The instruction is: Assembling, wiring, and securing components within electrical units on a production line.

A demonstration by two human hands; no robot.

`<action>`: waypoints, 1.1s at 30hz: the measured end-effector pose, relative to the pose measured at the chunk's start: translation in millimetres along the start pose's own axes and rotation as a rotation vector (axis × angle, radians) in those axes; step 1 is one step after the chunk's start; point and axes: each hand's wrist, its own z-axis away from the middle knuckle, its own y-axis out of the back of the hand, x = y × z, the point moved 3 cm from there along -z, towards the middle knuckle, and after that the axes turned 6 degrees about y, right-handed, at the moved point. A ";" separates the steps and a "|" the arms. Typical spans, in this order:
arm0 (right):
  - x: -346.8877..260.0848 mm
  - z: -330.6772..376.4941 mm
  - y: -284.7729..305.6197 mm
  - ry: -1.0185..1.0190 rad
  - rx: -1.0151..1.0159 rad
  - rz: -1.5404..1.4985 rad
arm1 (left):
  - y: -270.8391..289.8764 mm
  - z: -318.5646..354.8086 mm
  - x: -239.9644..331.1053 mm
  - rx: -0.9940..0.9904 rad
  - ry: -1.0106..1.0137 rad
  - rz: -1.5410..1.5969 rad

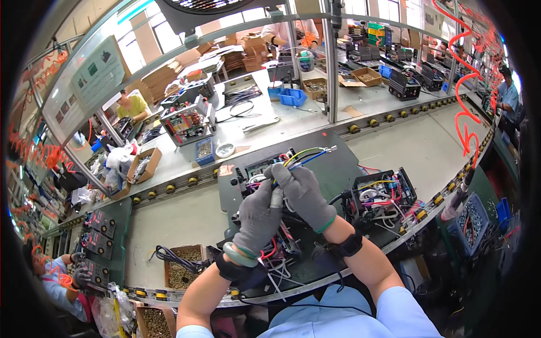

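Both of my hands wear grey knit gloves and meet above an opened electrical unit with loose wires and circuit boards. My right hand is closed round a bundle of wires. Yellow-green and blue strands stick out past its fingers to the upper right, with metal terminals at their tips. Just left of and below it, my left hand is closed on the same bundle, its thumb pointing up. The fingers hide the gripped stretch. Under the unit lies a dark green board.
To the right stands a second opened unit with coloured wires. A box of small brass-coloured parts sits at left with a black cable over it. Beyond the roller rail is a workbench. A coiled red hose hangs at right. Co-workers are at left and right.
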 end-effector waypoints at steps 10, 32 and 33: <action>28.5 -1.5 85.4 -0.393 0.282 -0.309 | -39.5 3.0 10.5 -0.147 -0.016 -0.116; 34.7 -22.9 50.6 -0.252 0.479 -0.417 | -84.8 -41.9 19.8 0.033 0.401 0.845; 35.5 -29.5 55.0 -0.302 0.477 -0.342 | -84.8 -44.0 13.1 0.005 0.453 0.726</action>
